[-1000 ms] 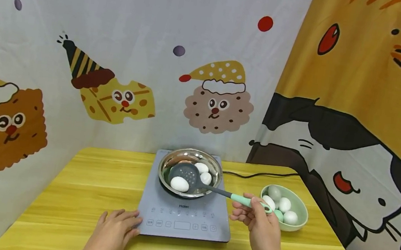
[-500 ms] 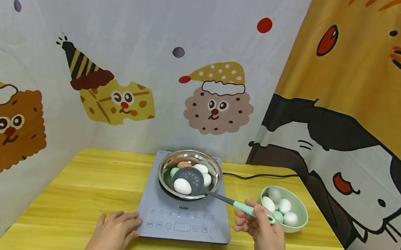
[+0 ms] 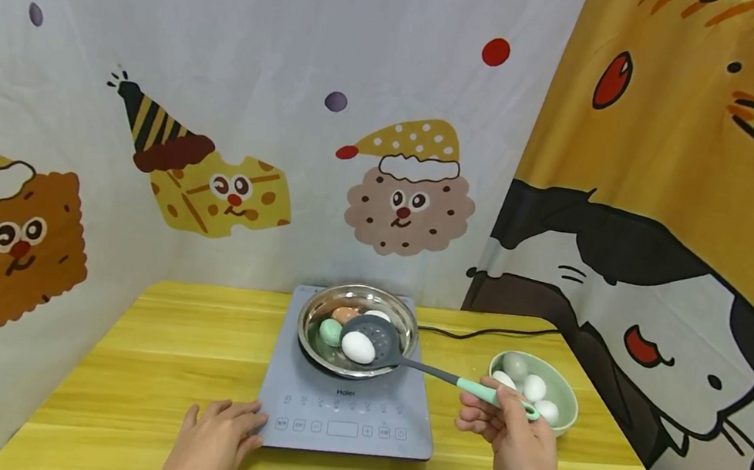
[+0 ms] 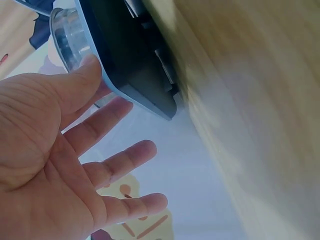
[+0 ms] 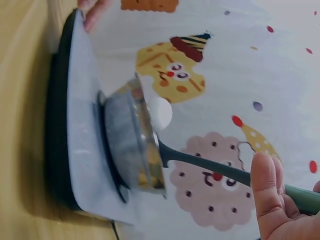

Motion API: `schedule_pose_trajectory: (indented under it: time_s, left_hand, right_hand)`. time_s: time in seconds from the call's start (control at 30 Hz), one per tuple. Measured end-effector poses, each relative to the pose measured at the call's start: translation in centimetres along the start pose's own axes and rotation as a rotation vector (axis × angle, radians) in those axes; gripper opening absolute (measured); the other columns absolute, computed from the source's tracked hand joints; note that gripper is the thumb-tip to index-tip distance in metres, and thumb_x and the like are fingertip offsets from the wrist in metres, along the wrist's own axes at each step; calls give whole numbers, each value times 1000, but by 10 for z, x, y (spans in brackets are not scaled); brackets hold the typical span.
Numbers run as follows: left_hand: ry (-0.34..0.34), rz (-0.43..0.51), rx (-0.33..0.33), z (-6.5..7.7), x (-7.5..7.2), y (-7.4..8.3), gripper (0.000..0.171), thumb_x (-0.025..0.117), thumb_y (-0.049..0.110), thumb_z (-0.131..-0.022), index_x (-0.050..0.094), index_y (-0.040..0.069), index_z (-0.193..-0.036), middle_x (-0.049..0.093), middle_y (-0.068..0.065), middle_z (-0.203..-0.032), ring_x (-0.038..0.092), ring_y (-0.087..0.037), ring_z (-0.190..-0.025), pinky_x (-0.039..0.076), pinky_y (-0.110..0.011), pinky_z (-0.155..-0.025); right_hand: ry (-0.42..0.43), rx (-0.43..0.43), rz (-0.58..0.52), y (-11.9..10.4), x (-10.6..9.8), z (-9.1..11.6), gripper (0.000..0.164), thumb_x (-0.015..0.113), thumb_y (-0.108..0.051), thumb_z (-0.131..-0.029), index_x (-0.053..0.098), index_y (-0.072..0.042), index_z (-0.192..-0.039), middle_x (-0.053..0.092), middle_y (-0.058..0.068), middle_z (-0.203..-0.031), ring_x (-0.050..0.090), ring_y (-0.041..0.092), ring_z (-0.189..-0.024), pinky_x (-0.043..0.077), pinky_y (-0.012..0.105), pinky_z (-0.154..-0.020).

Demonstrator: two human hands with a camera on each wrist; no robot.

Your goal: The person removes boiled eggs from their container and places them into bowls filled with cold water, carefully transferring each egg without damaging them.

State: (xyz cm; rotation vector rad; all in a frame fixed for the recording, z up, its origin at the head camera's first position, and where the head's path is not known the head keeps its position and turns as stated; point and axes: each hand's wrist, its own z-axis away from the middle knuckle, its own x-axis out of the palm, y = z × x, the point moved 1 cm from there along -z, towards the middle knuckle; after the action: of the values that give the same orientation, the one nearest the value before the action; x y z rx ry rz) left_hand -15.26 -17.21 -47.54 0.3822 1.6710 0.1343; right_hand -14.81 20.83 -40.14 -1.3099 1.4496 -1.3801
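Observation:
My right hand (image 3: 512,440) grips the green handle of a dark slotted skimmer (image 3: 388,335). One white egg (image 3: 359,348) rests in the skimmer's head, over the steel pan (image 3: 412,330); in the right wrist view, this egg (image 5: 161,113) shows above the rim. Inside the pan lie a green egg (image 3: 330,332), a brown egg (image 3: 345,314) and a white one (image 3: 378,315) partly hidden by the skimmer. The pan stands on a grey induction cooktop (image 3: 303,393). At the cooktop's front left corner is my left hand (image 3: 214,437), its fingers loosely extended along the edge.
A pale green bowl (image 3: 569,404) with several eggs stands on the wooden table (image 3: 197,339), just behind my right hand. A black cord (image 3: 492,330) runs right from the cooktop. Printed curtains (image 3: 267,36) hang behind and at the right.
The skimmer with the white egg has shifted right over the pan, uncovering the green and brown eggs. My right hand has moved right and slightly nearer. The left hand stays in place.

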Motion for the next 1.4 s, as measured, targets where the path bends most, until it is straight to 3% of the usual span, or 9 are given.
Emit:
schedule_pose_trajectory:
  time_s: [0.27,0.47,0.73,0.87,1.0,1.17,1.4]
  left_hand:
    - [-18,15,-31,1,2,1,30,85,27,-90,82,22,-119,76,0,-137,65,-43,-127,36,-89,-105]
    - [4,16,-32,1,2,2,29,86,26,-90,82,21,-118,76,-1,-136,66,-45,-126,36,-89,-104]
    - [-13,20,-43,1,3,3,30,85,27,-90,82,22,-119,76,0,-136,66,-43,-126,37,-88,-104]
    - [-15,24,-41,0,2,2,30,85,27,-90,82,22,-120,76,-1,-137,66,-44,-127,37,-89,-104]
    - [-28,28,-47,-1,2,2,31,85,27,-91,81,22,-121,75,-1,-138,66,-44,-127,37,-89,-103]
    - [-26,40,-48,-1,1,1,30,85,26,-90,82,22,-120,75,-2,-138,66,-46,-127,37,-89,-103]
    - [-28,44,-47,-1,2,2,30,85,25,-91,81,22,-121,75,-3,-139,65,-46,-127,37,-89,-103]
  right_hand:
    - [134,0,-26,-11,-18,0,39,47,-32,-116,69,0,-122,83,10,-94,78,22,-78,69,39,-73]
    - [295,-1,-93,-18,-41,-4,34,51,-29,-115,74,-4,-118,84,9,-91,80,20,-75,68,36,-71]
    - [639,16,-134,-27,-91,-4,26,56,-29,-113,75,-11,-114,82,2,-82,78,17,-64,66,31,-59]
    - [771,16,-59,-30,-115,2,27,56,-34,-112,70,-14,-123,80,-7,-79,77,11,-62,64,26,-57]
    - [845,12,28,-26,-131,9,40,54,-35,-113,63,-8,-141,75,-16,-74,74,3,-58,60,18,-56]
    - [854,10,160,-12,-140,15,49,47,-30,-114,53,-2,-155,65,-28,-72,68,-9,-57,56,8,-57]
    - [843,-54,450,7,-131,21,45,48,-28,-113,63,1,-145,57,-36,-74,63,-18,-58,53,5,-56]
